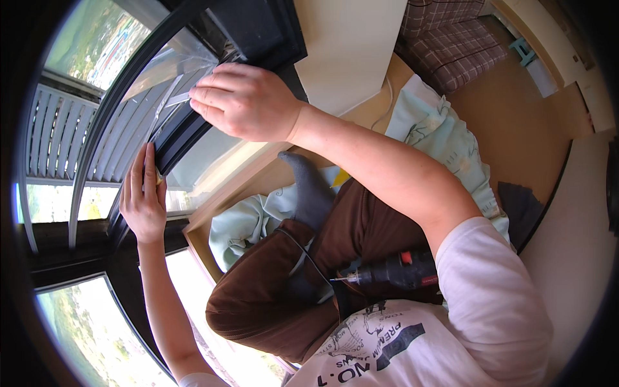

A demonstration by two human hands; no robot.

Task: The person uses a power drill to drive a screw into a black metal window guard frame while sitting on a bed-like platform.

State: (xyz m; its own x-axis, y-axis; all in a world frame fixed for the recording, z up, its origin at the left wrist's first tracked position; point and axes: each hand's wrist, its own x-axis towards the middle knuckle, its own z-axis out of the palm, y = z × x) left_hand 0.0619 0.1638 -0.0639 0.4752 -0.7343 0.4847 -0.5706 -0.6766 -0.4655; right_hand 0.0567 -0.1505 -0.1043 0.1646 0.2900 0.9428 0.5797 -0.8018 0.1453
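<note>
A black window frame [180, 138] stands at the upper left, with thin silvery metal strips [161, 109] like the arms of a window stay beside it. My right hand [248, 103] is closed at the frame's upper part, fingers curled and touching the end of a flat pale metal strip [178, 98]. What lies under those fingers is partly hidden. Lower on the same frame, my left hand [145, 200] grips the edge, long fingers along its outer side and the thumb bent. Something small and yellowish shows by that thumb.
A dark power drill [400, 271] with a red mark lies across my lap, its bit pointing left. A dark cord [300, 248] crosses my leg. Pale green cloth [248, 222] is under my foot. Louvred shutters [61, 132] stand outside; a plaid seat [451, 48] is at the far right.
</note>
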